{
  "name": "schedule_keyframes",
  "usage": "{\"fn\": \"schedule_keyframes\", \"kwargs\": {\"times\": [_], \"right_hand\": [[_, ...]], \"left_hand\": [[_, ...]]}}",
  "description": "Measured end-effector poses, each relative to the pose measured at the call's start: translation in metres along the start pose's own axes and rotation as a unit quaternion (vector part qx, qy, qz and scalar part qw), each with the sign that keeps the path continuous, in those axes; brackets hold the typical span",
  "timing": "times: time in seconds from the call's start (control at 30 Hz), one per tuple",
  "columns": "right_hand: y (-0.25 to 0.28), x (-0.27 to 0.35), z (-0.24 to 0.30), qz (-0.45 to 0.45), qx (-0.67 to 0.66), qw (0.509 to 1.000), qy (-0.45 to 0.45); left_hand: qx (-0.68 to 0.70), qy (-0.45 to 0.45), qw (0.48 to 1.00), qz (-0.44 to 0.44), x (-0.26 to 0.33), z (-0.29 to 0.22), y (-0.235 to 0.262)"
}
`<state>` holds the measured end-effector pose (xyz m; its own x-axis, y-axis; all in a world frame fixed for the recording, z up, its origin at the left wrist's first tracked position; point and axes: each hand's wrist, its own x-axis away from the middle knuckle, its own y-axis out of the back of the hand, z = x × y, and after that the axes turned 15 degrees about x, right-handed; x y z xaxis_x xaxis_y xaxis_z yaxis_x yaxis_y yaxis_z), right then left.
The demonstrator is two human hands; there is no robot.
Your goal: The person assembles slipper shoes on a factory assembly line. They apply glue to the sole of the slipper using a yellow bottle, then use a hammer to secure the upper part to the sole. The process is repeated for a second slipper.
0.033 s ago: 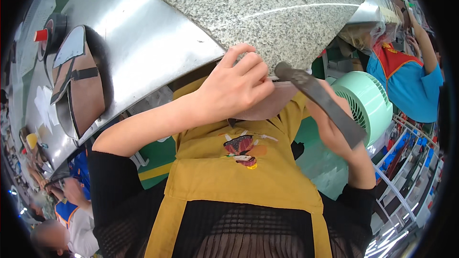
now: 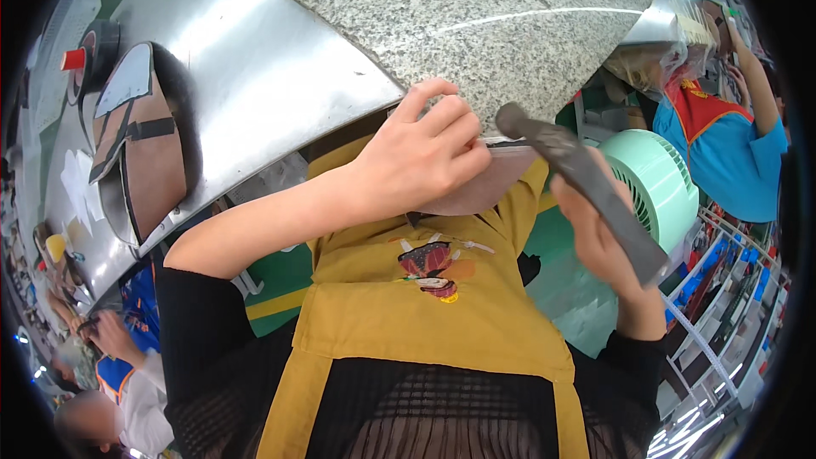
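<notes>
My left hand [image 2: 425, 140] is closed on a brownish-pink leather piece [image 2: 480, 183] with a dark edge, at the near edge of a speckled granite slab [image 2: 476, 51]. The piece hangs over that edge toward my lap, and its far part is hidden under my fingers. A dark metal hammer [image 2: 586, 178] is gripped in my right hand [image 2: 595, 229]. Its rounded end hovers by the slab edge, just right of my left fingers, and its flat end points toward me. The hammer's handle is mostly hidden.
Stacked brown leather pieces [image 2: 153, 161] lie on the metal table [image 2: 255, 59] at left, near a dark round container with a red top [image 2: 75, 59]. A mint-green fan [image 2: 654, 183] stands at right. Co-workers sit at both sides; a white rack [image 2: 722, 314] is at lower right.
The hammer and my right hand have shifted a little to the right, and the flat end has come nearer to me. My left hand stays on the leather piece.
</notes>
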<state>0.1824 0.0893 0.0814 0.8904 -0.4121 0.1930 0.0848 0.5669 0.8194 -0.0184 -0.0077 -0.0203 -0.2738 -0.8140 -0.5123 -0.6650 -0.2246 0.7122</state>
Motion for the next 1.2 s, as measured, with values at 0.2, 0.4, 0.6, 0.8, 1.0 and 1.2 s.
{"fn": "schedule_keyframes", "kwargs": {"times": [0.2, 0.4, 0.6, 0.8, 1.0, 1.2], "right_hand": [[-0.01, 0.0, 0.002, 0.033, 0.041, 0.997, -0.049], [-0.003, 0.001, 0.0, 0.019, 0.015, 0.999, -0.029], [-0.009, -0.001, 0.006, 0.064, 0.045, 0.996, -0.038], [-0.003, -0.002, 0.009, -0.053, -0.019, 0.998, -0.011], [-0.001, -0.003, 0.009, 0.03, -0.023, 0.998, -0.053], [0.001, 0.015, -0.002, -0.019, -0.073, 0.99, -0.12]], "left_hand": [[0.095, 0.124, 0.988, -0.014, -0.002, 0.001, 0.001], [0.011, 0.043, 0.999, -0.021, 0.007, 0.0, 0.0], [0.0, 0.02, 1.0, -0.023, 0.005, -0.003, 0.001], [0.001, 0.007, 1.0, -0.023, 0.007, -0.002, 0.0], [0.101, 0.11, 0.988, -0.042, 0.005, 0.001, -0.002], [0.181, 0.138, 0.974, -0.014, -0.01, -0.002, -0.001]]}}
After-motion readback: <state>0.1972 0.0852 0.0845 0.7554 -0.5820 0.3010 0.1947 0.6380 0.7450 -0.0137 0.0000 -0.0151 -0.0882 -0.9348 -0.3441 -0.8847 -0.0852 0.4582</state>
